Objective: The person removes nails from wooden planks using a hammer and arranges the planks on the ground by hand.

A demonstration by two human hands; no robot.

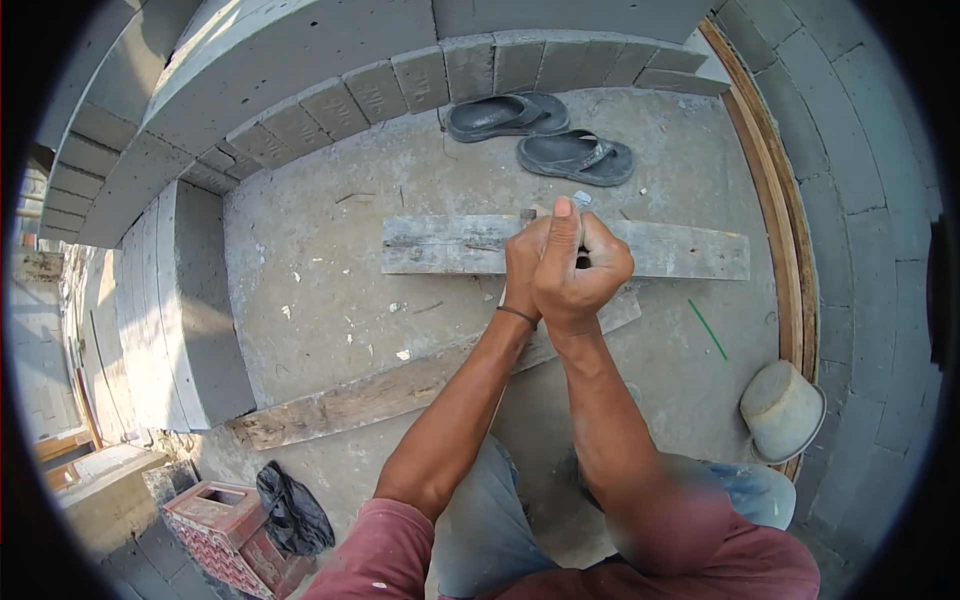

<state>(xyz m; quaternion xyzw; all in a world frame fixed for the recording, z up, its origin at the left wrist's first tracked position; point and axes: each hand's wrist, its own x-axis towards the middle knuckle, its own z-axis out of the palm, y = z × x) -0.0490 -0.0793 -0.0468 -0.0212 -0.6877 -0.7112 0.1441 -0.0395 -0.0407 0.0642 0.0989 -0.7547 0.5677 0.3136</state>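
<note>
My left hand (525, 262) and my right hand (592, 272) are pressed together in front of me, over a weathered grey plank (440, 245) lying on the floor. Both are closed, with a thumb pointing up between them. A small dark round spot shows within the curled fingers of my right hand, but what the hands hold is mostly hidden. Just beyond my left hand, a small dark blocky piece (528, 215) shows at the plank's far edge. A longer worn board (370, 400) lies slantwise on the floor, nearer to me, passing beneath my forearms.
Dark sandals (577, 157) lie beyond the plank. Grey block walls (370, 92) surround the floor. At right are wooden strips (770, 190), a pale bucket (783, 410) and a thin green strip (708, 330). A reddish box (215, 520) and black bag (295, 510) sit lower left.
</note>
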